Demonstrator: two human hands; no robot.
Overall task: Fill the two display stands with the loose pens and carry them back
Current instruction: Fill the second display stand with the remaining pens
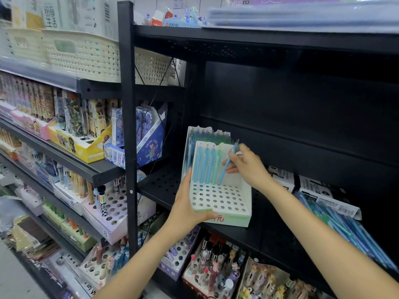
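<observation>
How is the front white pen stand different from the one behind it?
The front stand has only one row of pens and many bare holes; the back stand looks packed with pens. The left hand grips the front stand; no hand visibly touches the back stand. Both are white and hold blue-green pens.

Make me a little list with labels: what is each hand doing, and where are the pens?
left hand: grips the front stand's left front corner
right hand: pinches a blue pen, tip at the back row
front stand: white, four pens in back row, most holes free
rear stand: behind, packed with pens
loose pens: piled on shelf, right
</observation>
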